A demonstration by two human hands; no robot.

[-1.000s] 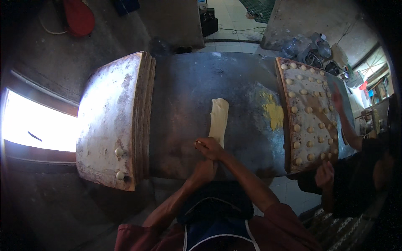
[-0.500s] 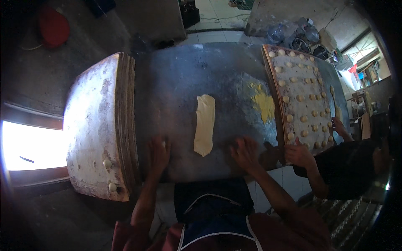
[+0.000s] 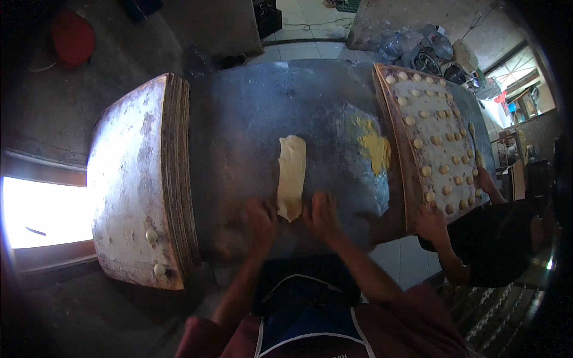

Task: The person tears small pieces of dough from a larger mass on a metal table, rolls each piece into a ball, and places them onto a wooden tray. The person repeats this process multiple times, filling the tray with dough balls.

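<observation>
Dough strip [image 3: 291, 170] lies mid metal tabletop [image 3: 239, 119], pointing away. Left hand [image 3: 261, 221], right hand [image 3: 323, 216] flank near end, 1 per side; grip unclear, cannot tell. Board stack [image 3: 128, 161] left, 2 dough balls [image 3: 151, 236] on top.

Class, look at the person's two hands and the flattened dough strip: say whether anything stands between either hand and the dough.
Nothing visible does. The left hand and right hand flank the near end of the dough strip on the table; whether they touch it is unclear. The yellow smear lies off to the right.
</observation>
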